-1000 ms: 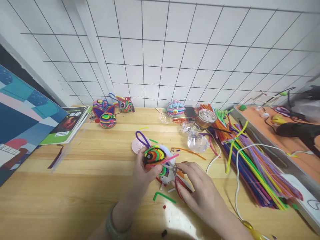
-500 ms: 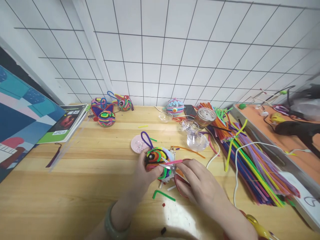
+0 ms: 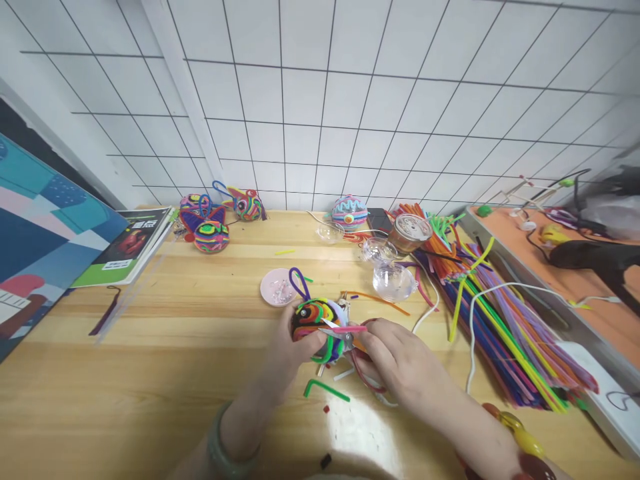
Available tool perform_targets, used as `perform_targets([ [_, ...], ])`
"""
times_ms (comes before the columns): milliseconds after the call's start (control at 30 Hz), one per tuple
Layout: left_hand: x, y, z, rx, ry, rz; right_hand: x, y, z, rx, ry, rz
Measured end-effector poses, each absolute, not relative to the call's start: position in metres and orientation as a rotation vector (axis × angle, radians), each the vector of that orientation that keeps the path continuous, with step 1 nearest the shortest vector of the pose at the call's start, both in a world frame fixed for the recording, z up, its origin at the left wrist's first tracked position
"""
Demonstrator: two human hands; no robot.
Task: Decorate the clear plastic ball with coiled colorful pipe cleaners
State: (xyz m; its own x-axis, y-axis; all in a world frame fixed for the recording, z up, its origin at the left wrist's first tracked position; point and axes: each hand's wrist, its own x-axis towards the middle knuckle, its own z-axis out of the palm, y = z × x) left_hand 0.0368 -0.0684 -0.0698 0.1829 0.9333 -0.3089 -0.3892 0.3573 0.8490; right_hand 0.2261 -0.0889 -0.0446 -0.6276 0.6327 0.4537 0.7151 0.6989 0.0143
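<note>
Near the middle of the table my left hand [image 3: 286,357] is closed round a ball-shaped ornament [image 3: 314,321] covered in coloured pipe cleaners, with a bead-like eye and a purple loop on top. My right hand [image 3: 400,360] grips red-handled scissors [image 3: 347,339], their blades lying over the ornament's right side. A short pink pipe cleaner [image 3: 354,329] lies across the blades at my right fingertips; whether the fingers pinch it I cannot tell. Just below rests a bent green pipe cleaner piece [image 3: 327,389]. A pink dish [image 3: 269,288] with small bits stands behind the ornament.
Finished-looking ornaments [image 3: 211,235] stand at the back left, and a striped ball [image 3: 350,212] at the back. Clear plastic half-shells [image 3: 393,281] and a round tin [image 3: 410,233] sit right of centre. Bundled pipe cleaners [image 3: 500,340], a white cable [image 3: 473,360] and a power strip [image 3: 607,393] lie right.
The ornament has shifted slightly right and down in view. The scissor blades look closer together, and the right hand has moved a little, with the pink pipe cleaner still at its fingertips.
</note>
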Motion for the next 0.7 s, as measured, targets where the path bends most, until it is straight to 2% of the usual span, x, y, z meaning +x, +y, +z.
perform_targets([
  [133, 0.037, -0.067, -0.07, 0.714, 0.949, 1.054, 0.228, -0.09, -0.049, -1.019, -2.492, -0.224],
  [333, 0.034, -0.066, -0.069, 0.635, 0.898, 1.065, 0.244, -0.086, -0.051, -1.203, -2.352, 0.043],
  [533, 0.03, -0.067, -0.071, 0.629, 0.779, 1.041, 0.277, -0.08, -0.08, -1.681, -2.263, -0.134],
  [700, 0.029, -0.066, -0.072, 0.608, 0.658, 1.021, 0.292, -0.087, -0.113, -1.768, -2.337, -0.189],
])
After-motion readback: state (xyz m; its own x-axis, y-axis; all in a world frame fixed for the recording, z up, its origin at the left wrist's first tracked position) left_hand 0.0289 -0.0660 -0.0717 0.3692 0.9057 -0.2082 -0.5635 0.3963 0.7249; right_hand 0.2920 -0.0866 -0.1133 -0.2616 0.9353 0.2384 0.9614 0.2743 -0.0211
